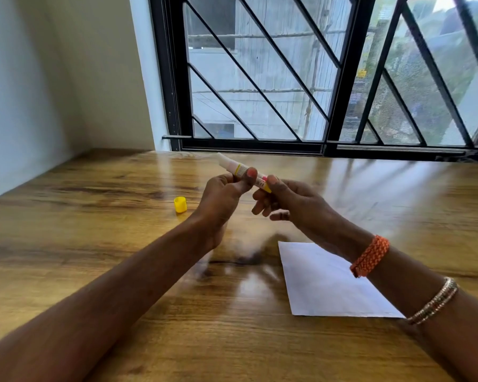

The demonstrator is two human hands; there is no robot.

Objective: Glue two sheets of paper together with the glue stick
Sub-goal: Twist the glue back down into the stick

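A white glue stick (239,169) with a yellow base is held above the table, tilted, its uncapped tip pointing up and to the left. My left hand (222,199) grips its middle between thumb and fingers. My right hand (286,201) pinches its yellow lower end. The yellow cap (180,204) lies on the wooden table (80,230), left of my left hand. White paper (323,285) lies flat near my right forearm; whether it is one sheet or two stacked I cannot tell.
A black-framed window with a diagonal grille (301,78) runs along the table's far edge. A white wall (25,92) closes the left side. My right wrist wears an orange band (369,256) and thin bangles (433,301).
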